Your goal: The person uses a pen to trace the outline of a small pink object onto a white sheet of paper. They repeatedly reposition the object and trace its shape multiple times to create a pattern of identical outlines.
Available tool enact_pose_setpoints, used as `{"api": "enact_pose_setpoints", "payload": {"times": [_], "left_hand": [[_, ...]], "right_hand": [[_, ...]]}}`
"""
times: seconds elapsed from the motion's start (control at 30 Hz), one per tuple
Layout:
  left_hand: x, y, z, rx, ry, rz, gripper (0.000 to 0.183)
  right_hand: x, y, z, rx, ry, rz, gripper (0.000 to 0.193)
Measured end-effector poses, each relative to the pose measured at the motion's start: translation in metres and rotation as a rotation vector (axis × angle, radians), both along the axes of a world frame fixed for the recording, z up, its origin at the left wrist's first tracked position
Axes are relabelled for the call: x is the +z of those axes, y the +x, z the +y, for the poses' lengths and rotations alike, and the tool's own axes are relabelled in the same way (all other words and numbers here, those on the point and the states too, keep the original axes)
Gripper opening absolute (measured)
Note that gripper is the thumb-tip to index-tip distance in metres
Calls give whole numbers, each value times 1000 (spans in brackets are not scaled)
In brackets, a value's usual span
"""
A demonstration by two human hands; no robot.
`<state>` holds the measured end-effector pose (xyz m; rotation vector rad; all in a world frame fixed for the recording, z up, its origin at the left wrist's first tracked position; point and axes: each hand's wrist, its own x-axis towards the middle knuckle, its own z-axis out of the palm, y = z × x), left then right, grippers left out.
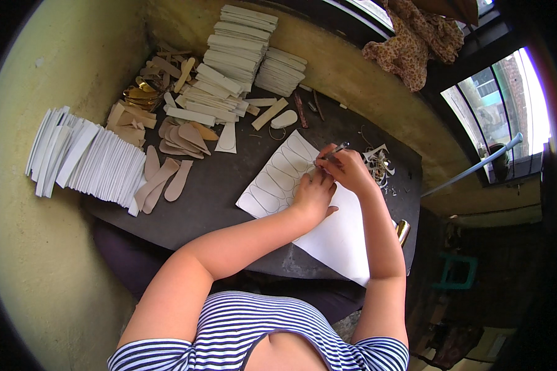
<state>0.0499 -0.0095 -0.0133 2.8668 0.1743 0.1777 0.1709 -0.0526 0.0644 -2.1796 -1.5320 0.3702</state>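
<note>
A large white sheet lies at a slant on the dark table, its far part covered with several drawn oval, sole-like outlines. My right hand is closed round a pen, near the sheet's right edge. Just left of it, my left hand rests on the sheet, fingers stretched toward the pen and thumb apart. Whether a small pattern piece lies under those fingertips is hidden. Left of the sheet are a white cut-out piece and a pile of beige sole-shaped pieces.
Tall stacks of white strips stand against the wall, with another long row at the table's left. Curled offcuts lie right of my hands. A gold cylindrical object sits by my right forearm, near the table edge.
</note>
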Motion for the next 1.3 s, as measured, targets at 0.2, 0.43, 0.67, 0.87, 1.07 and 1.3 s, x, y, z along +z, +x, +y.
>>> {"api": "enact_pose_setpoints", "payload": {"times": [0.2,0.43,0.67,0.87,1.07,1.3], "left_hand": [[6,0,4,-51,-33,20,68],[7,0,6,-68,-44,44,71],[7,0,4,-59,-20,39,71],[3,1,5,-50,-25,24,72],[6,2,5,-49,-31,45,70],[3,1,4,-46,-28,46,69]], "right_hand": [[-12,10,-3,10,-25,-86,14],[-4,1,0,-4,24,10,13],[-14,3,-3,-31,81,-10,12],[-20,4,-3,-53,106,3,14],[-18,5,-2,-83,41,-51,12],[-11,0,0,-55,39,-22,11]]}}
